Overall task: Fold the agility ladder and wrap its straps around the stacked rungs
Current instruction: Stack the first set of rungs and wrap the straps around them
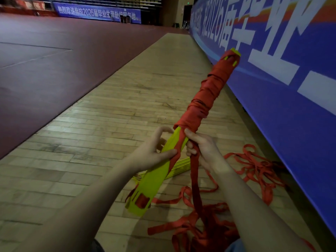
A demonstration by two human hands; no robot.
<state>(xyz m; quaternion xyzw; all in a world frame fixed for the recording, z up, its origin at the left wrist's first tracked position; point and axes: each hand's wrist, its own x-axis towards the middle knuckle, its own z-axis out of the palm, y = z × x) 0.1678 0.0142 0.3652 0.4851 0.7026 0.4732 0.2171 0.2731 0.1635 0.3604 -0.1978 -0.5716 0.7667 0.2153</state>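
With the far half of the stacked rungs [156,180] wrapped, your left hand [152,151] pins the strap [196,179] while your right hand [201,148] grips it; wrap the near half.

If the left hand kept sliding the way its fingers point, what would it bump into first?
Probably the right hand. The left hand points across the yellow rung stack, pressing the red strap, though depth is unclear.

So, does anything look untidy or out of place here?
Yes. Loose red straps lie tangled on the wooden floor, and a second bundle of yellow rungs lies unwrapped behind the stacked rungs.
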